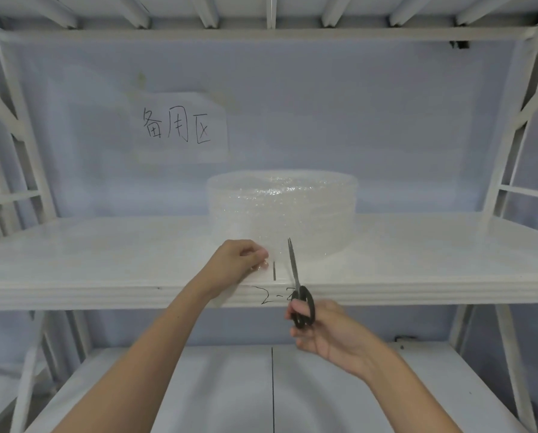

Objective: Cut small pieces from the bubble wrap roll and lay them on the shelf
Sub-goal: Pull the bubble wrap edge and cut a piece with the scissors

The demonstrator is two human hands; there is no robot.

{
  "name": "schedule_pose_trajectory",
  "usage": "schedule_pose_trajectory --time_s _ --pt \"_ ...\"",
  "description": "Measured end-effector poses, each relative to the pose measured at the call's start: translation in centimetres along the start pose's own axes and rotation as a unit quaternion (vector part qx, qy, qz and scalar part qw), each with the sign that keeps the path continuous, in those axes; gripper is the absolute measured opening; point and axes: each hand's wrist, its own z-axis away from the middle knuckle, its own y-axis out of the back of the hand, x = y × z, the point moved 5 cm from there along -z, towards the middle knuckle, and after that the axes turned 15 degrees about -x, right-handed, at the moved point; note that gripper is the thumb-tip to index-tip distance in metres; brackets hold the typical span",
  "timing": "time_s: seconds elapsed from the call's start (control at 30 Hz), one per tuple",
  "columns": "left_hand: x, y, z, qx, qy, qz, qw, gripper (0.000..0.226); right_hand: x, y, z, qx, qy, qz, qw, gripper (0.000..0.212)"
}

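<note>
A clear bubble wrap roll (pixel 281 210) stands on its end in the middle of the white shelf (pixel 105 260). Its loose sheet hangs forward toward the shelf's front edge. My left hand (pixel 239 260) pinches that loose sheet's left edge between thumb and fingers. My right hand (pixel 320 329) grips black-handled scissors (pixel 299 295) just below the front edge. The blades point up and away, almost closed, at the sheet just right of my left hand.
A paper sign with handwritten characters (pixel 180 128) hangs on the back wall. White metal uprights (pixel 511 145) frame both sides. A lower shelf (pixel 339 389) lies beneath my arms. Black markings are written on the shelf's front lip.
</note>
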Motion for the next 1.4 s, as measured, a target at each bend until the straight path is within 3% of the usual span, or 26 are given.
schedule_pose_trajectory --time_s 0.33,0.87,1.17,1.4 --pt "0.1 -0.4 0.0 0.019 0.003 -0.005 1.000 0.017 2.1 0.3 1.0 -0.017 -0.074 0.029 0.997 0.049" --pt "0.5 0.1 0.4 0.008 0.023 0.026 0.999 0.012 1.6 0.3 -3.9 -0.111 -0.010 -0.024 0.993 0.044" --pt "0.5 -0.1 0.4 -0.005 0.015 0.058 0.998 0.011 1.4 0.1 -4.0 -0.094 0.076 -0.003 0.993 0.034" --pt "0.5 -0.2 0.5 -0.033 0.005 0.038 0.999 0.012 1.3 0.5 -3.9 -0.092 0.080 0.041 0.992 0.033"
